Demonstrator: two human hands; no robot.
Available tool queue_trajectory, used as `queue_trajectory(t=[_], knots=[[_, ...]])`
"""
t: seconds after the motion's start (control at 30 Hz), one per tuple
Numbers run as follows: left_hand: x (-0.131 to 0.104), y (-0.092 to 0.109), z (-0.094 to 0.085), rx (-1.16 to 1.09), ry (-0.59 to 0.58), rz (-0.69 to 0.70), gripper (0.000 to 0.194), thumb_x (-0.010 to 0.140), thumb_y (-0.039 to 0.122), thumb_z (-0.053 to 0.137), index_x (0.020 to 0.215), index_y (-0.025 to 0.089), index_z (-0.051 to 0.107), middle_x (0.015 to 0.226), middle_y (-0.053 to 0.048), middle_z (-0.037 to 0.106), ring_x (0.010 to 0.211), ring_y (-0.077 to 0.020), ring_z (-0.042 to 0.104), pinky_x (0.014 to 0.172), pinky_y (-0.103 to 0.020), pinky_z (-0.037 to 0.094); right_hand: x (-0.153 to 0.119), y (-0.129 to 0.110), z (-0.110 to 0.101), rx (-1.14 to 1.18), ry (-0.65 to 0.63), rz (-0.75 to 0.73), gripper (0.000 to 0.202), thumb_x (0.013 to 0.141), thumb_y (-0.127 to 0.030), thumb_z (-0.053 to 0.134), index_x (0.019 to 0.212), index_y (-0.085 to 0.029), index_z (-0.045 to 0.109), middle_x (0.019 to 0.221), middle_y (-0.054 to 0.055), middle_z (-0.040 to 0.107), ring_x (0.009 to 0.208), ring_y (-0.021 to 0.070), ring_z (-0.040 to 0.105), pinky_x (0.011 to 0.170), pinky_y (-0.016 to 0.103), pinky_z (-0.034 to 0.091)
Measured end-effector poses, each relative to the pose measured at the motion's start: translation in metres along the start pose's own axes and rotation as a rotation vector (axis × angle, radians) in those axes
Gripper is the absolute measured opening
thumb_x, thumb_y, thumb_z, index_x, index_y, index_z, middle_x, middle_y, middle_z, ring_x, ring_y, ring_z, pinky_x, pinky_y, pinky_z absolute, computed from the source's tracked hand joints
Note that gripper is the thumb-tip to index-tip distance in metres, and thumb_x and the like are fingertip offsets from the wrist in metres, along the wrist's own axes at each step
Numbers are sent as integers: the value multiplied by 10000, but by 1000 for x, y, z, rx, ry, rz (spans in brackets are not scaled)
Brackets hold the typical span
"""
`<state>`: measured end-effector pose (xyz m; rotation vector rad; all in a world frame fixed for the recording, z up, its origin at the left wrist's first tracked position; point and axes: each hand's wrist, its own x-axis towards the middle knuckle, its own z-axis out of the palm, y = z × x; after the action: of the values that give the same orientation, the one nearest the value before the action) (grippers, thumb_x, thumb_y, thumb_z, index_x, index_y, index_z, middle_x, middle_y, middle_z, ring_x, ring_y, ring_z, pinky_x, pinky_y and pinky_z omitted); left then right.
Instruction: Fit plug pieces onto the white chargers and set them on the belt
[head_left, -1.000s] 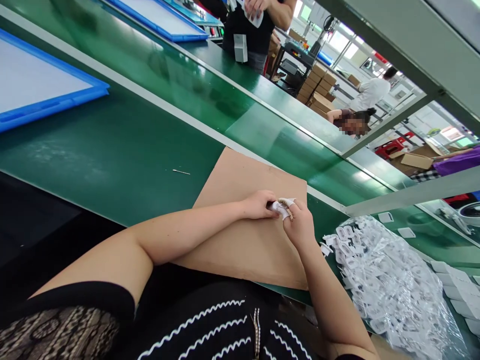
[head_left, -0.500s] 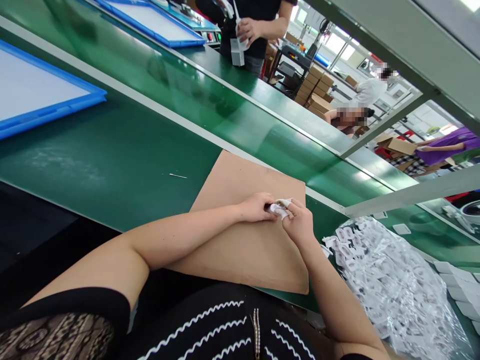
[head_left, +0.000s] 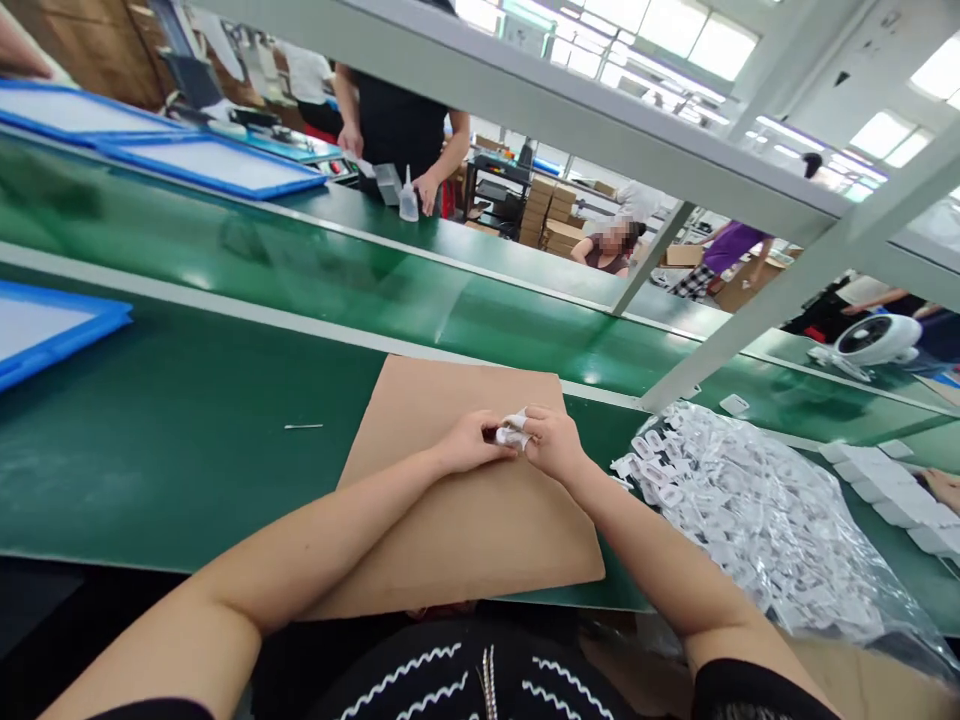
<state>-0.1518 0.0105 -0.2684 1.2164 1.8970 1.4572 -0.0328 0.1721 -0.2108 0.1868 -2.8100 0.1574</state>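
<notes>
Over a sheet of brown cardboard (head_left: 457,530), my two hands meet around something small and white. My left hand (head_left: 471,442) is closed on a small white plastic part (head_left: 504,437), mostly covered by the fingers. A crumpled white cloth (head_left: 516,420) is pinched in my right hand (head_left: 556,442) and pressed against that part. Where cloth and part divide is hard to make out. To the right of my right forearm, a clear plastic bag (head_left: 757,510) lies spread with many similar white parts (head_left: 656,455).
A thin white stick like a cotton swab (head_left: 304,427) lies on the green table (head_left: 187,440). A blue-framed tray (head_left: 60,335) is at left, white boxes (head_left: 892,495) at far right. A metal post (head_left: 750,290) rises beyond the bag. Across the bench, a co-worker (head_left: 401,120) stands near a squeeze bottle (head_left: 409,203).
The view has levelled and lifted, showing more of the room. My hands stay together on the white part and cloth. The co-worker's bottle, earlier in hand, now stands on the bench.
</notes>
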Motion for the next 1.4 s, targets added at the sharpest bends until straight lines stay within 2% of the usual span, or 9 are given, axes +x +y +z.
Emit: queue_trajectory(t=[0.2, 0.27, 0.33, 0.43, 0.6, 0.77, 0.93, 1.13, 1.4], knots=[[0, -2, 1, 16, 5, 3, 342, 697, 498, 830, 790, 188, 718, 845, -30, 640, 812, -208, 576, 719, -314, 429, 7, 6, -5, 4, -61, -82, 340, 757, -47, 580, 946, -256, 771, 876, 12, 729, 843, 180, 653, 1118, 333, 406], [0, -1, 1, 34, 10, 23, 347, 708, 511, 816, 785, 187, 717, 823, -30, 635, 811, -209, 573, 717, -311, 426, 8, 3, -8, 2, -81, -43, 347, 763, -48, 581, 943, -264, 784, 877, 13, 736, 857, 184, 658, 1072, 321, 436], [1, 0, 2, 53, 21, 46, 352, 708, 518, 809, 779, 187, 712, 807, -28, 628, 804, -206, 569, 710, -307, 420, 7, -1, -11, 17, -100, 40, 346, 771, -53, 578, 929, -266, 800, 891, 21, 741, 854, 185, 658, 913, 281, 485], [1, 2, 2, 53, 33, 49, 341, 698, 498, 810, 789, 185, 708, 807, -21, 619, 772, -191, 563, 694, -298, 411, 8, -4, -17, 78, -134, 170, 412, 766, -33, 557, 983, -271, 814, 936, 13, 751, 827, 173, 661, 700, 246, 445], [0, 4, 0, 32, 19, 16, 311, 708, 449, 815, 841, 181, 729, 824, -7, 604, 748, -171, 556, 681, -288, 410, 22, -2, -26, 211, -220, 205, 435, 734, 0, 578, 999, -255, 810, 934, -9, 766, 847, 172, 674, 709, 241, 438], [-1, 3, -1, -8, 28, 3, 277, 705, 398, 839, 772, 167, 701, 830, -10, 597, 761, -171, 569, 669, -280, 428, 36, -9, -31, 118, -322, 190, 343, 689, 4, 616, 912, -221, 748, 896, -1, 741, 793, 177, 646, 653, 251, 390], [3, -2, -3, 28, 0, 37, 247, 735, 383, 843, 803, 179, 721, 820, -10, 624, 785, -182, 583, 694, -282, 455, 33, -17, -30, 11, -278, 82, 246, 677, -42, 619, 851, -213, 649, 874, 20, 664, 759, 188, 576, 619, 279, 308], [5, -1, -2, 93, -7, 52, 294, 733, 432, 851, 807, 177, 727, 783, 2, 585, 736, -164, 557, 665, -272, 423, 24, -16, -27, 71, -212, 81, 257, 636, -28, 549, 806, -211, 607, 823, 14, 634, 761, 192, 578, 634, 275, 324], [12, -7, 0, 205, 27, 54, 351, 720, 475, 892, 819, 173, 743, 782, -5, 569, 711, -155, 552, 630, -272, 396, 8, 5, -1, 255, 10, 178, 336, 658, -115, 527, 893, -266, 712, 872, 6, 715, 773, 215, 668, 614, 285, 421]])
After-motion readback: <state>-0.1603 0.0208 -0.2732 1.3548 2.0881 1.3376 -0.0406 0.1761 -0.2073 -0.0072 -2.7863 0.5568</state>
